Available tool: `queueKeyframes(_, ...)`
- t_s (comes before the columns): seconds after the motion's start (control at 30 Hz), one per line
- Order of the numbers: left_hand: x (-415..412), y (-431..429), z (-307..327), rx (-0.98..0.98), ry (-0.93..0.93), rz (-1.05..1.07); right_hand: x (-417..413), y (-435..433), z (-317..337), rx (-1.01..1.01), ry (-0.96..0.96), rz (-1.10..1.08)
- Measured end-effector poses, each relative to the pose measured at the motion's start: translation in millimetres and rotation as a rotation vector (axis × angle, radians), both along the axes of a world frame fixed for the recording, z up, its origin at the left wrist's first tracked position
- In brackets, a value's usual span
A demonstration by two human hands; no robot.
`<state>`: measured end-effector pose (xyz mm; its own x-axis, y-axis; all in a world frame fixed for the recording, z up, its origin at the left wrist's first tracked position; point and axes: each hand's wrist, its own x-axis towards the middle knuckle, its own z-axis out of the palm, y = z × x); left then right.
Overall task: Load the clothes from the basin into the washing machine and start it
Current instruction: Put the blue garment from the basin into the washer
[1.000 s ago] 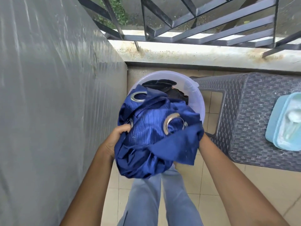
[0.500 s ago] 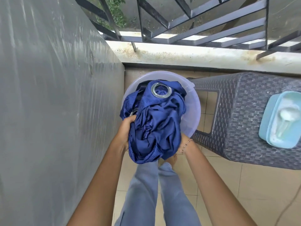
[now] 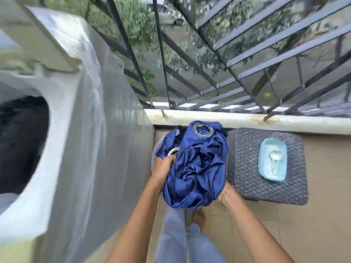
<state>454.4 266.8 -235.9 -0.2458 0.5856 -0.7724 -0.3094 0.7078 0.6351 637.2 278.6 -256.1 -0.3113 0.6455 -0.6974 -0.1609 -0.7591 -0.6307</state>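
Note:
A bundled blue curtain with metal eyelet rings is lifted above the pale plastic basin, which it almost hides. My left hand grips the bundle's left side near an eyelet. My right hand is under the bundle's right side; only its wrist with a bracelet shows, the fingers are hidden by the cloth. The grey top-loading washing machine stands at the left, its lid up and its dark drum opening showing.
A dark woven stool stands right of the basin with a light blue tub of white powder and a scoop on it. A metal railing and ledge close off the far side. Tiled floor lies below.
The view has swung up and left, bringing the washing machine's open top into sight. The blue bundle has risen a little above the basin in both hands.

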Motion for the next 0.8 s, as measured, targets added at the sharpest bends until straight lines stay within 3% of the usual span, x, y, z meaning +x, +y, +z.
queueKeyframes(0.03,1.5,-0.2,16.0,0.015,0.004,0.022,1.1,3.2,4.9,-0.007,0.317,-0.087)
queueKeyframes(0.1,4.0,-1.7,55.4,0.060,0.040,0.061,-6.1,9.3,32.9,-0.036,0.750,-0.049)
queueKeyframes(0.17,3.9,-2.2,95.3,0.129,0.083,0.104,-15.1,14.9,60.2,0.044,0.932,0.065)
queueKeyframes(0.37,-18.8,-13.0,178.6,0.255,0.215,0.218,-46.1,13.6,144.6,0.177,0.918,0.188)
queueKeyframes(0.5,-42.2,-26.5,234.8,0.414,0.165,0.149,-69.8,14.3,214.2,0.290,0.988,0.218)
queueKeyframes(0.6,-66.2,-35.7,263.1,0.492,0.170,0.152,-93.9,14.5,226.9,0.331,0.989,0.306)
queueKeyframes(0.8,-146.5,-68.5,304.5,0.583,0.206,0.230,-172.1,-2.3,268.9,0.262,1.127,0.454)
